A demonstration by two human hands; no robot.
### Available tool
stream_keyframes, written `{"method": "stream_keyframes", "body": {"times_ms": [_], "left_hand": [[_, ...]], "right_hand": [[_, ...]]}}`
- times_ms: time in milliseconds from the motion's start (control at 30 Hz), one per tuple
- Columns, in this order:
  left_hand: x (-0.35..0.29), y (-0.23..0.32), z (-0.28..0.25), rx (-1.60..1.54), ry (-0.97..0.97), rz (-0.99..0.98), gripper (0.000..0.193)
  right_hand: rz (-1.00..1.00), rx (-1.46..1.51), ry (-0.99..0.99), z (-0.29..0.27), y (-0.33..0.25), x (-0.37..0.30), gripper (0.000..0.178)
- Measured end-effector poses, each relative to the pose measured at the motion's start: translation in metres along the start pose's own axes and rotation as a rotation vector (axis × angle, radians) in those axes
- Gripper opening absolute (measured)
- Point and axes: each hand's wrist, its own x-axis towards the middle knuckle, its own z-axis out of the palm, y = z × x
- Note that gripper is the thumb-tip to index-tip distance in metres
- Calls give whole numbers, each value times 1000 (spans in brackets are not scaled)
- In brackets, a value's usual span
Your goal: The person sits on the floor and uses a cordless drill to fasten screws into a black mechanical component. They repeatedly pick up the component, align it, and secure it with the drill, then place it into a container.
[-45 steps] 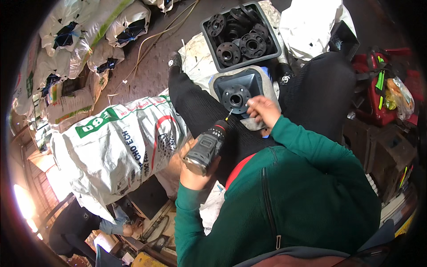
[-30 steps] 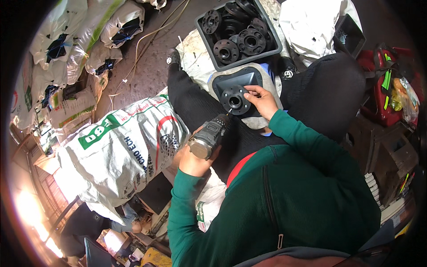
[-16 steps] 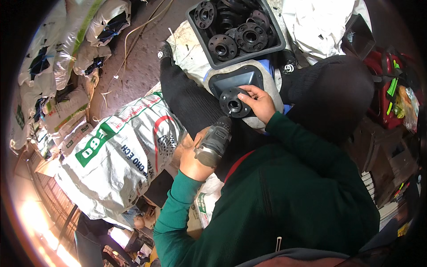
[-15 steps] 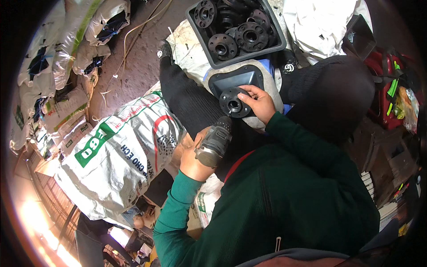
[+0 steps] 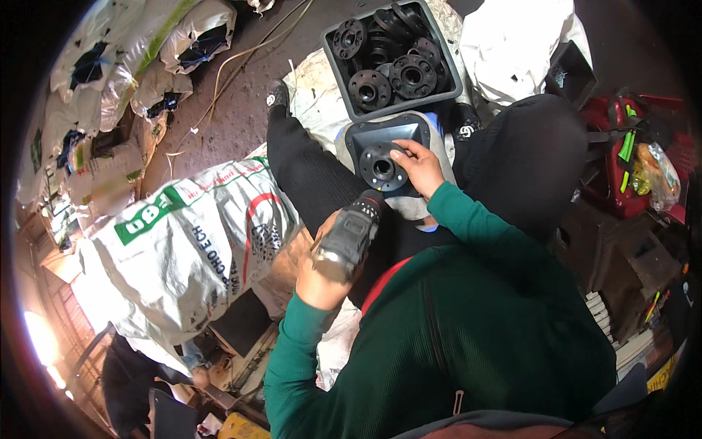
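Both our hands curl: left hand (image 5: 319,282) round a drill (image 5: 349,233), right hand (image 5: 420,168) pinching a disc (image 5: 371,155) over a tray's (image 5: 363,130) near edge.

Worn on the head as the left of a side-by-side pair, looking steeply down over the green jacket (image 5: 486,333) to the nearby left hand (image 5: 320,287) and right hand (image 5: 423,170), reaching farther out to the grey bin (image 5: 406,104), bowing straight lines widely, and perhaps losing detail in the far-left glare (image 5: 42,338).
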Motion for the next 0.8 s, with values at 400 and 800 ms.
{"method": "stream_keyframes", "body": {"times_ms": [400,800], "left_hand": [[-109,-40,42,-60,-95,-7,83],[-245,-140,-3,-120,828,-674,24]], "right_hand": [[-98,392,-110,1,-110,-45,37],[-47,-368,-1026,137,-78,-62,50]]}}
